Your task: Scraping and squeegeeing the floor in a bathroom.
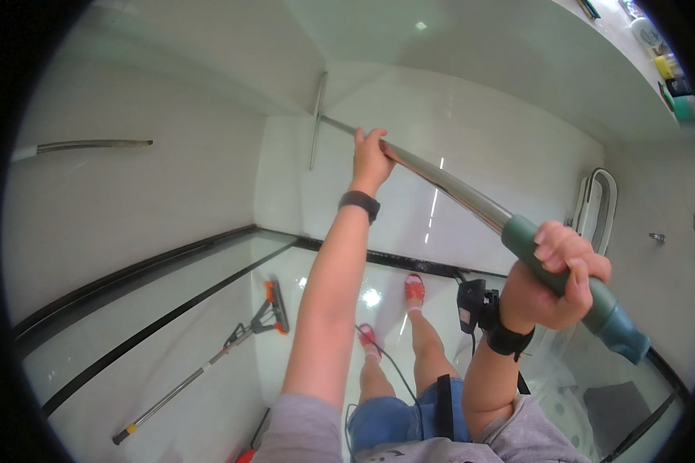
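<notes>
My right hand (556,283) grips the green plastic handle of a long metal pole (457,188) that runs up and left across the view. Farther along, my left hand (373,156) is closed around the same pole. At the pole's far end a long, thin head (318,124), seen nearly edge-on, lies against or close to the light wall near a corner; whether it touches cannot be told. Both wrists wear dark bands, and a small black device sits by the right one.
A mop with an orange-and-black head (275,307) leans at lower left, beyond black-edged glass (168,321). A shelf with toiletries (666,66) is at upper right. A metal rod (92,144) juts in at left. Red sandals (414,289) stand on the wet, shiny floor.
</notes>
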### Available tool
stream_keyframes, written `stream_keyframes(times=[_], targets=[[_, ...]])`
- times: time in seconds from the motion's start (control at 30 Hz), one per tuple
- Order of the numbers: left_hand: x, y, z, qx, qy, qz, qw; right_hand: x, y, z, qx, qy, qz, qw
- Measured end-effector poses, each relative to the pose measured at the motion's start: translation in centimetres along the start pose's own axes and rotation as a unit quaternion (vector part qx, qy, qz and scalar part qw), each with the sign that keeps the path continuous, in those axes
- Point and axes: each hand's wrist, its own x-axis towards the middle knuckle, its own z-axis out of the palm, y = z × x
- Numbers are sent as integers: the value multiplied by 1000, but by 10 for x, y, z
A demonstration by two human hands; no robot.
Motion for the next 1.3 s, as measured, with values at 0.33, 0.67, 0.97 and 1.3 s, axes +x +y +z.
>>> stream_keyframes(times=[0.33, 0.67, 0.97, 1.3], targets=[[40, -10, 34, 2, 81, 60, 995, 11, 35, -8, -25, 16, 16, 999], [0, 96, 129, -57, 34, 80, 995, 56, -55, -56, -178, 78, 39, 980], [-83, 274, 188, -253, -75, -1, 965, 78, -163, -70, -338, 167, -133, 916], [-107, 217, 85, -183, -12, 3, 983, 64, -207, -66, -106, 62, -55, 991]])
